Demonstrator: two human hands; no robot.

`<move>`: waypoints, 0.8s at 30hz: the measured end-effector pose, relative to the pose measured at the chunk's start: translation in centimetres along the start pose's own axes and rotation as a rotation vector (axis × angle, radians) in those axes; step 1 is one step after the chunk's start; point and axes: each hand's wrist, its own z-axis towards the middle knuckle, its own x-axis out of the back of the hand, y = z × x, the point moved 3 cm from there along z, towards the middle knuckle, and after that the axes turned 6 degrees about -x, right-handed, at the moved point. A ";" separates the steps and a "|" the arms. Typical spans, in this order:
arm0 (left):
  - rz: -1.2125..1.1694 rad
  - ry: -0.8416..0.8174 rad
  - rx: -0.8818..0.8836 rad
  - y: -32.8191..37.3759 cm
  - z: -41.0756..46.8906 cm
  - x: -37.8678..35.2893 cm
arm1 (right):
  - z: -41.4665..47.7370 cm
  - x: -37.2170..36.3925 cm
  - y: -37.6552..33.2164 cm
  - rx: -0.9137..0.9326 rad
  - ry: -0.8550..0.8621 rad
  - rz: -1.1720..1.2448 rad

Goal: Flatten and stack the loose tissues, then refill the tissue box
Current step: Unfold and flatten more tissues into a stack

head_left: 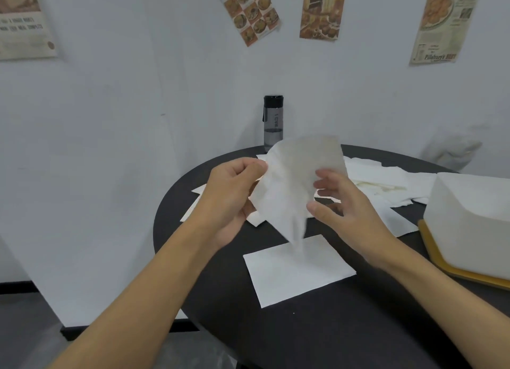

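In the head view, mid-frame, my left hand [242,186] has its grip pinched on the left edge of a crumpled tissue [292,181], held above the black bench [303,338] so it hangs free to open. My right hand [342,206], grip released with fingers spread, sits at the tissue's right edge, probably ready to pull it taut. A flattened tissue [298,272] lies below as the stack's base. The loose tissues [386,181] and the tissue box [472,219] wait at right.

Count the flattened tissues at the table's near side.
1: a flat sheet on the black table, below the held tissue, apart from the loose pile behind. More may lie hidden beneath it.
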 end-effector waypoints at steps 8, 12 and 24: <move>-0.189 -0.005 0.089 -0.9 0.7 -1.3 | -0.1 0.2 0.6 -0.314 -0.077 0.561; -0.071 0.069 0.048 -1.3 0.8 -0.5 | 0.2 0.9 1.0 -0.325 0.099 0.585; 0.493 0.147 -0.200 -1.6 -0.1 0.4 | 0.2 1.6 0.5 -0.168 0.189 0.295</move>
